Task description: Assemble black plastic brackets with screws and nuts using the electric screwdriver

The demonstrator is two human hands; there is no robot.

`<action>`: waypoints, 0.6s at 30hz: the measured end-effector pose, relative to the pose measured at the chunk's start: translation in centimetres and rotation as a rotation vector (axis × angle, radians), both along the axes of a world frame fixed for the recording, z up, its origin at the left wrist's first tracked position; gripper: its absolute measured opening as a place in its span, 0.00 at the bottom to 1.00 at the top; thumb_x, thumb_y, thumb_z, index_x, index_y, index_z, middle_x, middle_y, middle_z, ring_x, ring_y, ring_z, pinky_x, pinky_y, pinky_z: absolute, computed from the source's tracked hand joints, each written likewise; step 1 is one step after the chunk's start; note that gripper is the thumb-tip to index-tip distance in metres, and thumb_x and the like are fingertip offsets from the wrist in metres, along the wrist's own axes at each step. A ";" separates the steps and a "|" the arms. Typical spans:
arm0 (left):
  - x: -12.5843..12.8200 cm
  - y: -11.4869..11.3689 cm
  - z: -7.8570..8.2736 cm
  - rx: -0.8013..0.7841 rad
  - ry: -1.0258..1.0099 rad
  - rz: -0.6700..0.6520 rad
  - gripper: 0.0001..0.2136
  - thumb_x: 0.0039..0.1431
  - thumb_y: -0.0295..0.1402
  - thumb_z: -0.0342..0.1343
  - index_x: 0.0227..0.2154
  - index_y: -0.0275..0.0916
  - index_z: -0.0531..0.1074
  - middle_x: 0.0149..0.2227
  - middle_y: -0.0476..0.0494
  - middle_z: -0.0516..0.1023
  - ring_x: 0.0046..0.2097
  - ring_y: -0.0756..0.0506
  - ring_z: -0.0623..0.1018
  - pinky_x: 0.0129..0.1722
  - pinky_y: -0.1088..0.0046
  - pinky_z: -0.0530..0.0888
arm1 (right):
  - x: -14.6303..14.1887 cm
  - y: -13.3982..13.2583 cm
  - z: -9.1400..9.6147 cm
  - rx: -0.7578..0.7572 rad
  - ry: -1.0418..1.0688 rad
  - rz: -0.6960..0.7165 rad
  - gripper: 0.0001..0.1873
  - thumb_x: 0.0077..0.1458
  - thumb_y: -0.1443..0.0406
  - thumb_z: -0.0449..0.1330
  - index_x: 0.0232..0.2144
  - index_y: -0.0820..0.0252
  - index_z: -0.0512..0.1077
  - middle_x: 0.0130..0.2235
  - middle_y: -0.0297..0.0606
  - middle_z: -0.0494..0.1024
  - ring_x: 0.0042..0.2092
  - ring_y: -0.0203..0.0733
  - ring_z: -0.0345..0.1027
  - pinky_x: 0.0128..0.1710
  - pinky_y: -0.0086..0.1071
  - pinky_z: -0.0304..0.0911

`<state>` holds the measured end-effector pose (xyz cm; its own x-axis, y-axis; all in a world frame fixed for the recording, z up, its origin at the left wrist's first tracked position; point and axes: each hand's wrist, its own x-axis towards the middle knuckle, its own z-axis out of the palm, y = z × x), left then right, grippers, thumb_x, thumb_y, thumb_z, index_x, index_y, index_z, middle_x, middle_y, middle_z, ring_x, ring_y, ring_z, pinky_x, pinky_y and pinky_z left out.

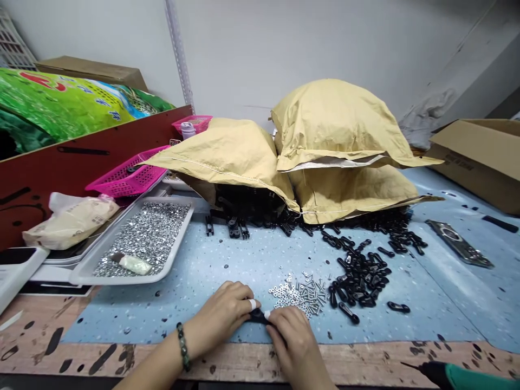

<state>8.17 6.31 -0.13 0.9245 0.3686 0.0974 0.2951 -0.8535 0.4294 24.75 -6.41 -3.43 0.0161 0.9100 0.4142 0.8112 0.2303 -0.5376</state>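
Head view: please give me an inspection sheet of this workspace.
Surface: speckled light-blue mat over a marked pinkish tabletop.
Job's things: small black elongated part; loose silver metal screws and small silver rings beyond; heap of black elongated pieces, right.
Clutter: white rectangular tray of tiny silver pieces, left; dark rectangular phone-like object, right; green-and-black tool, bottom right.
Grip: left hand and right hand both hold the small part.
Cables: nothing seen.
Surroundings: bulging yellowish sacks, brown cardboard box, whitish wall.
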 end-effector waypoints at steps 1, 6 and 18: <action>-0.1 0.1 0.0 -0.004 -0.003 -0.002 0.10 0.66 0.30 0.47 0.43 0.43 0.72 0.39 0.45 0.74 0.41 0.45 0.72 0.42 0.66 0.66 | -0.1 0.1 -0.1 -0.002 -0.009 -0.016 0.09 0.58 0.73 0.52 0.39 0.56 0.66 0.36 0.38 0.73 0.37 0.44 0.67 0.38 0.38 0.63; -0.5 0.8 -0.3 -0.104 -0.015 0.012 0.10 0.63 0.29 0.52 0.44 0.47 0.73 0.40 0.47 0.74 0.43 0.45 0.72 0.45 0.66 0.64 | -0.5 0.2 -0.2 -0.067 -0.036 -0.024 0.08 0.59 0.71 0.52 0.38 0.55 0.67 0.36 0.38 0.73 0.38 0.45 0.66 0.39 0.40 0.63; -1.6 -0.1 -0.1 -0.106 -0.038 0.098 0.24 0.58 0.34 0.57 0.57 0.51 0.61 0.49 0.42 0.71 0.51 0.38 0.69 0.52 0.57 0.65 | 1.2 14.2 3.0 0.112 0.046 -0.202 0.13 0.55 0.68 0.56 0.44 0.62 0.68 0.47 0.46 0.70 0.50 0.50 0.65 0.50 0.41 0.64</action>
<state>6.57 6.25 -0.28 0.8799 0.4670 0.0875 0.3565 -0.7708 0.5279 25.93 7.77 -0.39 0.2146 0.8350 0.5067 0.8223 0.1255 -0.5550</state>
